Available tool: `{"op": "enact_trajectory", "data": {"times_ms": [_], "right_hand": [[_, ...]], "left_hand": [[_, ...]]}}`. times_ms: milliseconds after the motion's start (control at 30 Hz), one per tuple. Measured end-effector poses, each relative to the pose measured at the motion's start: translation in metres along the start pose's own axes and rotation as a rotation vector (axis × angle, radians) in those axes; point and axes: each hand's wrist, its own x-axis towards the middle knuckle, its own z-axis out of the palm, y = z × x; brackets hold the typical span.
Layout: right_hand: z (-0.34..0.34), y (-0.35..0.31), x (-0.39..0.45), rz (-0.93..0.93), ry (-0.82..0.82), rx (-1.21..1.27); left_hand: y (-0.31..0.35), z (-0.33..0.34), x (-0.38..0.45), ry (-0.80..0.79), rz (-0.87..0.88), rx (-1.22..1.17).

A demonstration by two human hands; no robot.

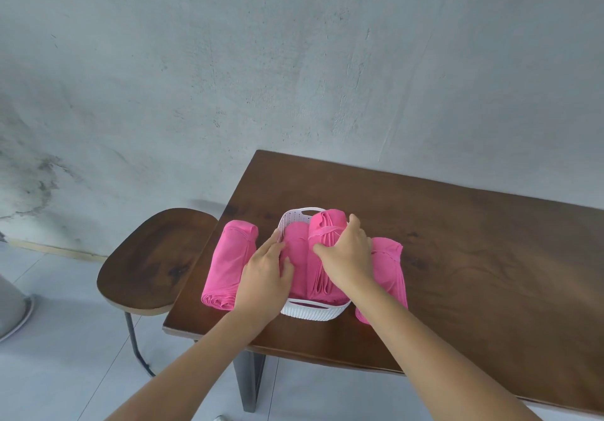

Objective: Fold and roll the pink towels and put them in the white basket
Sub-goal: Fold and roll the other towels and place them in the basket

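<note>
The white basket sits near the table's left front corner with two rolled pink towels inside. The left roll lies under my left hand, whose straight fingers press on it. My right hand grips the right roll, fingers curled over its top. A third rolled pink towel lies on the table left of the basket. Right of the basket lies a fourth pink towel, partly hidden by my right forearm.
The dark wooden table stretches to the right and back, against a grey wall. A wooden stool stands close to the table's left edge. A grey rounded object stands on the floor at far left.
</note>
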Motion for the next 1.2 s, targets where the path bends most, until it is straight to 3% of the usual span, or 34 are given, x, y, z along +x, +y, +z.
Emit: {"op": "enact_trajectory", "data": {"times_ms": [200, 333, 567, 867, 1100, 1200], "right_hand": [[-0.013, 0.009, 0.007, 0.037, 0.085, 0.334], [-0.043, 0.022, 0.021, 0.159, 0.111, 0.732], [-0.084, 0.065, 0.025, 0.316, -0.08, 1.214], [-0.092, 0.094, -0.01, 0.519, -0.301, 1.565], [-0.095, 0.097, -0.03, 0.536, -0.325, 1.706], [-0.093, 0.097, -0.037, 0.445, -0.378, 1.8]], "left_hand": [[0.005, -0.004, 0.007, -0.107, 0.051, 0.202], [0.014, -0.004, 0.012, -0.154, 0.077, 0.431], [0.034, 0.001, 0.02, -0.19, 0.195, 0.654], [0.039, 0.017, 0.03, -0.466, -0.096, 0.35], [0.043, 0.025, 0.032, -0.558, -0.261, 0.309], [0.046, 0.026, 0.03, -0.535, -0.311, 0.283]]}}
